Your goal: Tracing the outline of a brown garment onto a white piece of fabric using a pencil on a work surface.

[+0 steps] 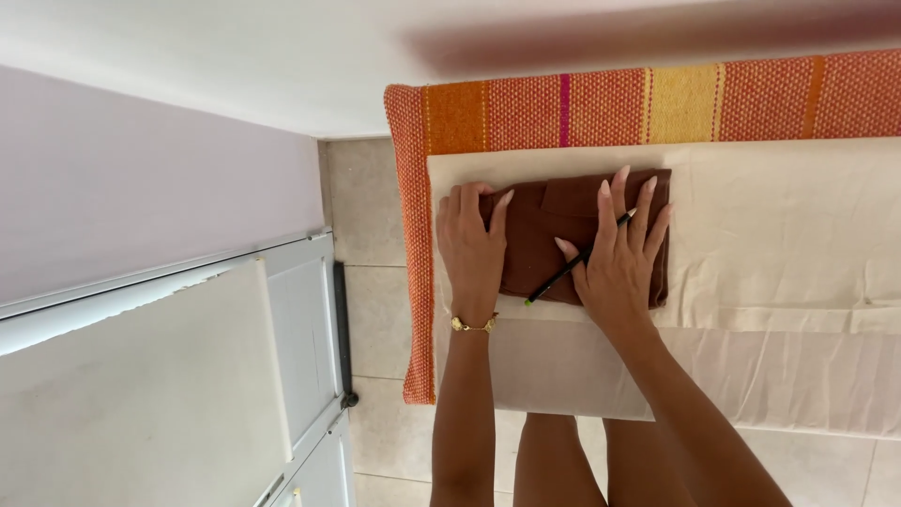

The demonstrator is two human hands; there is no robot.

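1. Brown and soft, the folded rectangle of brown woven cloth (549,235) lies flat on the cream sheet, near its left end. It looks light and limp to me, with a pocket-like flap showing on top; I judge it would sag if lifted by one corner, so both side edges are the place to take it.
2. My left hand (472,249) lies flat on the cloth's left edge, fingers together and stretched out, gripping nothing.
3. My right hand (619,249) presses the right half with fingers spread, and a thin black pencil with a green tip (574,265) is tucked between those fingers, slanting down to the left.
4. The cream fabric sheet (779,235) looks smooth, so the cloth may slide on it.
5. Beneath is an orange, red and yellow striped woven blanket (657,103), then pale floor tiles (371,310).
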